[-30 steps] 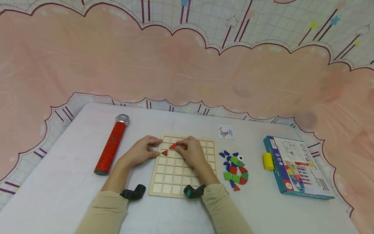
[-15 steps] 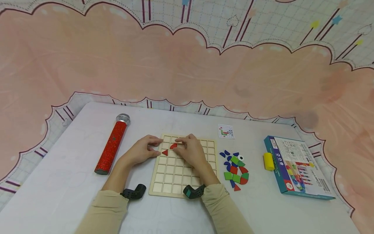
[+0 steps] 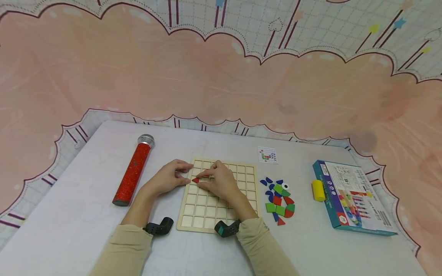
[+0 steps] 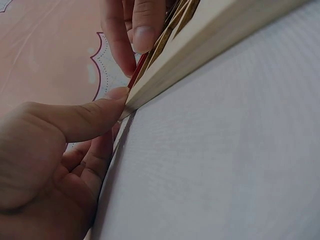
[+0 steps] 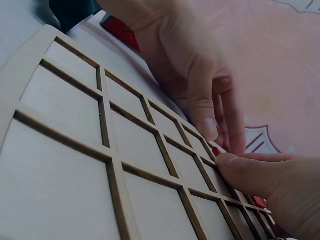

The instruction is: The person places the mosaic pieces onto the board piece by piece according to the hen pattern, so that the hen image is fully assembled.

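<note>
A pale wooden grid board (image 3: 189, 210) lies on the white table. At its left edge rests my left hand (image 3: 169, 177), thumb and fingertips touching the rim with relaxed fingers; its thumb (image 4: 95, 115) lies along the edge in the left wrist view. My right hand (image 3: 221, 182) reaches over the board's upper left and pinches a small red triangle (image 3: 195, 180) between thumb and index finger. In the right wrist view that red triangle (image 5: 216, 151) shows by the thumb tip. Another red piece (image 5: 259, 202) sits farther along the grid, hidden behind my right hand in the head view.
Right of the board lie several loose red, green and blue pieces (image 3: 280, 210) and a white eye disc (image 3: 284, 186). A picture card (image 3: 267, 155) lies behind them. Farther right are a yellow cylinder (image 3: 318, 190) and a box (image 3: 355, 199). A red microphone (image 3: 134, 172) lies left.
My right hand has moved left and slightly toward me, from the rounded red piece to the red triangle. My left hand has stayed at the board's edge.
</note>
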The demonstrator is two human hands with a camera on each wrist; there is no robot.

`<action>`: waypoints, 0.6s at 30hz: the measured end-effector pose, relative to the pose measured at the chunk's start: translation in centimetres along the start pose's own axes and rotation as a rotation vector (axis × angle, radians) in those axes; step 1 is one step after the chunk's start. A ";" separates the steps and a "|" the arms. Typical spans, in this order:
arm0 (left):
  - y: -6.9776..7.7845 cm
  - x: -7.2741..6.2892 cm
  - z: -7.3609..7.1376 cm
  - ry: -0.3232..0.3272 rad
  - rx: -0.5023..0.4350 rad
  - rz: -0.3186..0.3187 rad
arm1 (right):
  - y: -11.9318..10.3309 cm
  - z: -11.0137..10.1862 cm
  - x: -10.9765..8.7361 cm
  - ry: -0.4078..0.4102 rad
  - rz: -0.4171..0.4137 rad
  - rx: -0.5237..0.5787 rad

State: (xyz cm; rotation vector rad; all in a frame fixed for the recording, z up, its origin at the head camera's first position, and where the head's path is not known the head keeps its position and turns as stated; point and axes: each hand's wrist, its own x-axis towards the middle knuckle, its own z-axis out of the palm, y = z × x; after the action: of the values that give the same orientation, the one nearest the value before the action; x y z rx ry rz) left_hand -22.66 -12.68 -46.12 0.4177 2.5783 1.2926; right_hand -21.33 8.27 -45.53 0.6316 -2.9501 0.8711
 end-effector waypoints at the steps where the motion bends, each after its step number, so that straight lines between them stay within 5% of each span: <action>1: 0.0 0.0 0.0 0.000 0.001 0.001 | 0.0 0.0 0.0 0.002 0.001 -0.001; 18: -0.2 0.1 0.0 -0.002 0.003 -0.007 | 0.3 0.1 0.0 0.000 0.003 0.010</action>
State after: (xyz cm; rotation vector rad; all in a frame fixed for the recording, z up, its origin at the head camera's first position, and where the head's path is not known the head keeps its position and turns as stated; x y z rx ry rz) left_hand -22.74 -12.70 -46.27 0.4102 2.5782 1.2865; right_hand -21.41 8.44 -45.73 0.6274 -2.9494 0.8874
